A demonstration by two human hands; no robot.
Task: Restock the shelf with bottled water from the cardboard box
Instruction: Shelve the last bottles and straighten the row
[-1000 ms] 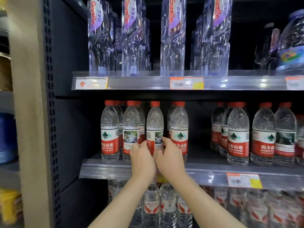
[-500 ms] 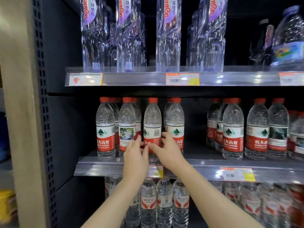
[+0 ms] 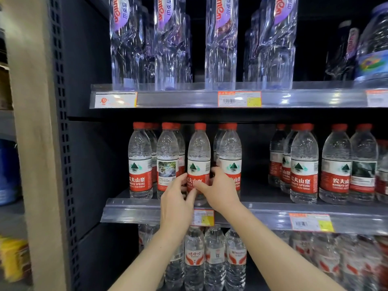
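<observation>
Bottle point(image 3: 198, 156) apparently pinched between both hands point(image 3: 175, 199) point(image 3: 221, 192)

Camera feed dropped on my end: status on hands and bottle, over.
Left hand and right hand both grip red-capped clear plastic water bottle, upright at middle shelf front. Neighbouring bottles close on both sides.

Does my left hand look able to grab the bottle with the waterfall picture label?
Probably yes: the waterfall bottle stands in the front row beside the left hand, nothing before it, though that hand grips the middle bottle.
</observation>
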